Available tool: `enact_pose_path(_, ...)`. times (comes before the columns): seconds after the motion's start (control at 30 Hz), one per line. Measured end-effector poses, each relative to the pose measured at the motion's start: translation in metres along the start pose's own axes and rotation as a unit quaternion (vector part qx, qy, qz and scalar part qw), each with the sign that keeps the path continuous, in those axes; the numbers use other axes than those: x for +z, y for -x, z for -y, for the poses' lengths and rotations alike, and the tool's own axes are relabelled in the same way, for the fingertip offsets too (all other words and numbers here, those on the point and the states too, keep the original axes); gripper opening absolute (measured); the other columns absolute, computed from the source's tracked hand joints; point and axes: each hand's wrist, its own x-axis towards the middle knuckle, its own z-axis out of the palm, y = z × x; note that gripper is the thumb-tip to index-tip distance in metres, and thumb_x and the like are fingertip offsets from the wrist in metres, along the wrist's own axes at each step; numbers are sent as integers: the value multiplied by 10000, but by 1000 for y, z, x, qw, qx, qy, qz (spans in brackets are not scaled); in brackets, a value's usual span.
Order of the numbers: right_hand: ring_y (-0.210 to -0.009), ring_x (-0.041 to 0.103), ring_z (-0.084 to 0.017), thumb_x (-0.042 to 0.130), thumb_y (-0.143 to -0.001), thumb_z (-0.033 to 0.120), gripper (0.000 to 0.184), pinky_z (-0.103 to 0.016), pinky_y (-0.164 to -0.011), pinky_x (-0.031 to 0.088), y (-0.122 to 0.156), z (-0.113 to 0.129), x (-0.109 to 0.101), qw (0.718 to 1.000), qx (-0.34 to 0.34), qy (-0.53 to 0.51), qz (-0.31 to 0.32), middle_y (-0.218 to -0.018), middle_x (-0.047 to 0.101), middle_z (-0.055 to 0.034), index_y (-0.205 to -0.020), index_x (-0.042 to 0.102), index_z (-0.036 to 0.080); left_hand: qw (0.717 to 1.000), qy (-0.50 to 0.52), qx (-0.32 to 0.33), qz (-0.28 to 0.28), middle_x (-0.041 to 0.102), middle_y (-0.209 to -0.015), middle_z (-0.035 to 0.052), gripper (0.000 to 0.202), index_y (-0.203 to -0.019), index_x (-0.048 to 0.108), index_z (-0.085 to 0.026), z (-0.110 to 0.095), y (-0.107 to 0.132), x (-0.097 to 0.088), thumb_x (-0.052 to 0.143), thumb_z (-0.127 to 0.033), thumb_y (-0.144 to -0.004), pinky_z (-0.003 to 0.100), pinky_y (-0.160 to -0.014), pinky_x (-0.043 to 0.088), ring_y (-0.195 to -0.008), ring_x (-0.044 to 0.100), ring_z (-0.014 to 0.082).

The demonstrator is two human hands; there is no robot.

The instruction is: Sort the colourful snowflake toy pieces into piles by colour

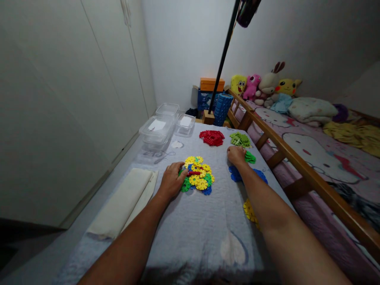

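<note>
A mixed pile of yellow, green, blue and red notched plastic discs (198, 178) lies mid-table. My left hand (172, 180) rests against the pile's left edge, fingers stretched forward and apart, touching the discs there. Further off to the right, my right hand (236, 154) is closed beside the green discs (250, 157), its fingers curled under; what they hold, if anything, is hidden. Behind it sits a heap of light green pieces (240, 139). Blue discs (235, 174) spread under my right wrist and forearm. Yellow discs (250, 210) are partly covered by that forearm.
A red heap of pieces (211, 137) lies at the table's far side. Clear plastic boxes (157, 132) stand at the back left, with a folded cream cloth (123, 202) nearer. A wooden bed rail (276, 146) borders the right side. A black pole (223, 59) rises behind the table.
</note>
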Motion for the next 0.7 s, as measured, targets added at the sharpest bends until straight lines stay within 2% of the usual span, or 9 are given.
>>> enact_pose_path(0.1,-1197,566,-317,542,-883,144,310,-389,-972,384,16,13,-14,999,-4,-37,-16,-1151,747,-153,-1044,804,174,1000,5,2,-3,705,-1192,131,371,-1213,665,-169,1,-1,0,479,-352,-949,464,-1030,482,-1110,631,277)
enact_pose_path(0.17,-1124,610,-276,544,-884,146,309,-340,-928,413,31,28,-24,995,-39,-95,-6,-1134,757,-126,-1058,797,177,1000,13,5,-5,708,-1190,122,358,-1202,669,-176,1,-1,-1,465,-325,-949,454,-1042,479,-1124,630,267)
enact_pose_path(0.3,-852,643,-179,592,-884,190,211,-260,-776,439,73,66,-39,951,-200,-215,100,-955,760,-73,-960,786,156,1000,28,6,-10,706,-1204,122,356,-1186,673,-173,2,-1,-2,443,-299,-945,455,-1064,469,-1153,621,263)
enact_pose_path(0.4,-831,622,-176,678,-829,212,144,-259,-753,429,102,87,-40,927,-272,-224,127,-924,736,-71,-916,777,152,999,32,4,-19,702,-1202,129,373,-1183,674,-162,5,-1,-1,419,-291,-943,462,-1066,467,-1159,616,269)
enact_pose_path(0.53,-836,600,-188,680,-780,145,115,-279,-764,419,120,96,-37,926,-293,-208,119,-889,711,-66,-853,766,165,999,34,0,-25,703,-1183,133,382,-1163,685,-151,9,-1,1,419,-272,-917,457,-1075,464,-1149,618,270)
enact_pose_path(0.7,-791,582,-167,646,-769,119,119,-272,-739,411,118,90,-33,918,-264,-272,114,-845,680,-34,-817,737,180,998,43,-20,-31,706,-1190,127,386,-1158,695,-153,8,-1,2,427,-264,-904,451,-1074,470,-1146,624,268)
